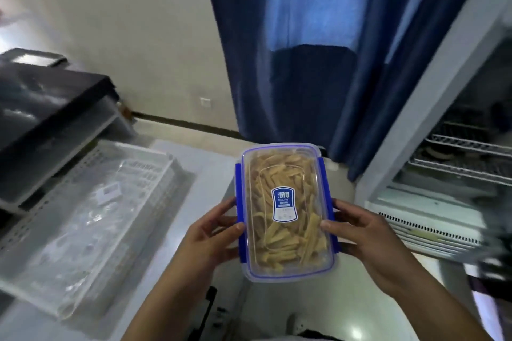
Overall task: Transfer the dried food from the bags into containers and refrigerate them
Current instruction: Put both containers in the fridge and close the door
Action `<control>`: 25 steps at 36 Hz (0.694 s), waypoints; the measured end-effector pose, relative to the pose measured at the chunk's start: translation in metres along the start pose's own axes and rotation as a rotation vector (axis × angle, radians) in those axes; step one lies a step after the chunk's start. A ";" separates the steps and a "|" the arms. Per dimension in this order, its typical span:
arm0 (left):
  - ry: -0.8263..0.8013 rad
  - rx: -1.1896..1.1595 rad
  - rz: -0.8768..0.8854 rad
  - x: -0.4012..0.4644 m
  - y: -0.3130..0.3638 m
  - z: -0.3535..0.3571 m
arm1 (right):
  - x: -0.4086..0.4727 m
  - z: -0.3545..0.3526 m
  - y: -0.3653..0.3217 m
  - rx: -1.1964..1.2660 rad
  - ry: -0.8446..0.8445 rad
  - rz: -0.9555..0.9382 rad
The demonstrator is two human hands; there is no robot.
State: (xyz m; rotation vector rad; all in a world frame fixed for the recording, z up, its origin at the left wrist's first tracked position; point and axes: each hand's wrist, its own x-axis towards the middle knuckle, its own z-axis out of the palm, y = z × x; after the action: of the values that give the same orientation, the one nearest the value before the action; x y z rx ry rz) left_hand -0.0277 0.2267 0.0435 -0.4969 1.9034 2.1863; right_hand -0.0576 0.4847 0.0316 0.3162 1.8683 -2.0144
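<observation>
A clear plastic container [285,246] with blue side clips and a blue label on its lid is full of tan dried food strips. I hold it in the air in front of me with both hands. My left hand [213,232] grips its left edge, thumb on the lid. My right hand [360,232] grips its right edge the same way. The lid is on. The open fridge [454,152] stands to the right, with white wire shelves showing inside.
A white perforated basket [171,171] with empty clear bags lies on the table at the left. Behind it sits a dark appliance [47,111] on a white stand. A blue curtain [304,50] hangs straight ahead. A white vented drawer front [424,224] is at the fridge bottom.
</observation>
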 end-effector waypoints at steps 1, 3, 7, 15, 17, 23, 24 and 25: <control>-0.033 0.014 -0.014 0.012 0.001 0.018 | 0.002 -0.018 -0.001 0.014 0.025 -0.001; -0.099 0.042 -0.053 0.034 0.002 0.053 | 0.004 -0.053 -0.001 0.037 0.079 -0.004; -0.325 0.167 -0.103 0.069 0.001 0.116 | 0.004 -0.115 0.006 0.114 0.209 0.007; -0.568 0.358 -0.139 0.133 -0.011 0.227 | 0.004 -0.194 0.018 0.196 0.464 -0.029; -0.626 0.408 -0.137 0.151 -0.013 0.252 | 0.006 -0.210 0.017 0.206 0.524 -0.026; -0.782 0.472 -0.152 0.207 -0.018 0.325 | 0.029 -0.261 0.007 0.236 0.628 0.006; -0.808 0.475 -0.161 0.214 -0.018 0.337 | 0.035 -0.269 0.003 0.244 0.648 0.021; -0.831 0.472 -0.174 0.222 -0.018 0.348 | 0.041 -0.276 -0.001 0.256 0.661 0.034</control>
State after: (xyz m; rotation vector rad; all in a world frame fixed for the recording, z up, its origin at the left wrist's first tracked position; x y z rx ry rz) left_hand -0.2675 0.5575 -0.0167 0.2868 1.6927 1.4038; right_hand -0.1191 0.7541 -0.0099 1.1990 1.9087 -2.3064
